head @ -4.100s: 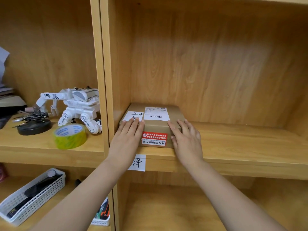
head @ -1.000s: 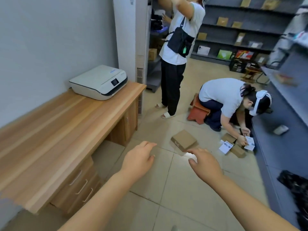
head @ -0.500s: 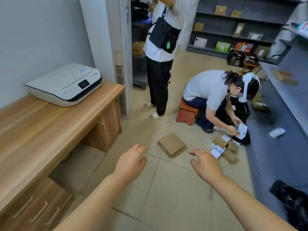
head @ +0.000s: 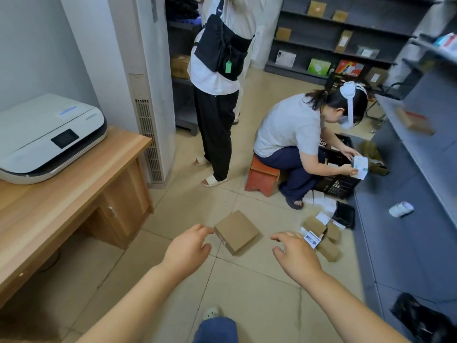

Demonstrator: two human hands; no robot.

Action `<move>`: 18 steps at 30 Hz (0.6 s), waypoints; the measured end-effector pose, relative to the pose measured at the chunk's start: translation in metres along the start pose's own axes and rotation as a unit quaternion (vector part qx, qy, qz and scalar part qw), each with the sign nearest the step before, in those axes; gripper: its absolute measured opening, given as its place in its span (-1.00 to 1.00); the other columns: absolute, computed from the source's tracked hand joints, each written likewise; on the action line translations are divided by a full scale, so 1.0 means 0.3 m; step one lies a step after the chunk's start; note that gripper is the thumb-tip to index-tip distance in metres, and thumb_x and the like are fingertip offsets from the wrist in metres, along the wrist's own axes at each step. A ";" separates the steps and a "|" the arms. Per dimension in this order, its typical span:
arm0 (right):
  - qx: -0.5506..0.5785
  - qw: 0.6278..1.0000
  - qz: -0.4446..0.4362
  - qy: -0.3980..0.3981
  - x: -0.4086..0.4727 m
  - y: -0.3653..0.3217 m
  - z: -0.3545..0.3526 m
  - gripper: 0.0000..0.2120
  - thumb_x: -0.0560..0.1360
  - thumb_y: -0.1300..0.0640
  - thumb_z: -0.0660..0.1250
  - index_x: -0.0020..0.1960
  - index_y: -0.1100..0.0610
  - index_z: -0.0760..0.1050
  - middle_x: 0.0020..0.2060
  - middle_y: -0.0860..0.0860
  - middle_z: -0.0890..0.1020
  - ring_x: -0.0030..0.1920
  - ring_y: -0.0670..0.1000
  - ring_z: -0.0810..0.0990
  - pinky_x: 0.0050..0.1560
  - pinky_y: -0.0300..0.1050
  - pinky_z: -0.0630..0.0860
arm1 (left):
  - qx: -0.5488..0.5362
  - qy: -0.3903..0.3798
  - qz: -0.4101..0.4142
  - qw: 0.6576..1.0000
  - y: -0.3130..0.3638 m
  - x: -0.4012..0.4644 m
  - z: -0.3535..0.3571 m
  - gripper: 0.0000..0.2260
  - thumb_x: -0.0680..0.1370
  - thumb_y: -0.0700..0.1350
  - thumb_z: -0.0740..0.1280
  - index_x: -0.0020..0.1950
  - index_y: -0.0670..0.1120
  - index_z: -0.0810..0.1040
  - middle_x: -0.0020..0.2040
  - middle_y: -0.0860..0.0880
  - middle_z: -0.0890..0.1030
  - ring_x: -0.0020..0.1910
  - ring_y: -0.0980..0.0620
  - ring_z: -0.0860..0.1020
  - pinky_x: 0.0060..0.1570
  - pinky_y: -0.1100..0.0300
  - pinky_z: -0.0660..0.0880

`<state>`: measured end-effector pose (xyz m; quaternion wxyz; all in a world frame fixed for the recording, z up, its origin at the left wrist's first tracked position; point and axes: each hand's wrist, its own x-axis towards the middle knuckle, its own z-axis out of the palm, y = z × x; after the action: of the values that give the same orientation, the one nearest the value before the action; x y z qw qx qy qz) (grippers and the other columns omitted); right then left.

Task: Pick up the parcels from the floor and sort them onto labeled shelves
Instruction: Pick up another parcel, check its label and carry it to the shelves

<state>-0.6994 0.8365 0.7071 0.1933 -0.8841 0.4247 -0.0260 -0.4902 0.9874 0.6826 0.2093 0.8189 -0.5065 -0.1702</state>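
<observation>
Both hands were out in front, spread and empty. The left hand had its fingers loosely open, the fingertips just short of the near left corner of a flat brown cardboard parcel lying on the tiled floor. The right hand was open too, palm down, to the right of that parcel and apart from it.

A few seconds earlier both hands had been pressed on a labelled box in a wooden shelf; that box was now out of view, and the view had swung round to the floor. Over the last second the brown parcel had come nearer to the hands, and the printer on the wooden surface had slid further left in view, so the person was closing on the parcel. One delivery looked finished, and the next pick-up was about to begin, with a reach down on both sides of the parcel the likely next move.

More small brown parcels lay just right of the right hand, one with a white label, beside the grey shelving. A seated person handled a white packet nearby, and a standing person was behind.
</observation>
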 end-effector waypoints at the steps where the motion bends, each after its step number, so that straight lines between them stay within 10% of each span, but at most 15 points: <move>1: -0.001 1.000 0.005 -0.003 0.059 0.014 -0.011 -0.69 0.50 0.17 0.20 0.23 0.05 0.49 0.18 -0.05 0.56 0.24 -0.01 0.42 0.17 -0.15 0.38 | -0.002 -0.001 0.001 1.000 -0.004 0.069 -0.002 -0.65 0.51 -0.11 0.19 0.30 0.02 0.40 0.20 0.04 0.48 0.12 0.02 0.51 0.01 0.13 0.47; 18: 0.028 0.998 0.045 -0.045 0.808 0.154 -0.101 -0.67 0.49 0.20 0.24 0.24 0.08 0.48 0.14 0.01 0.57 0.23 0.01 0.44 0.17 -0.16 0.37 | -0.032 -0.069 -0.030 0.997 -0.058 0.852 0.029 -0.65 0.51 -0.11 0.19 0.30 0.02 0.41 0.24 0.05 0.46 0.10 0.07 0.54 0.05 0.17 0.46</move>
<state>-0.5855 0.6163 0.6896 0.2381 -0.8586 0.4539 0.0100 -0.3715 0.7625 0.6490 0.1948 0.8128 -0.4895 -0.2487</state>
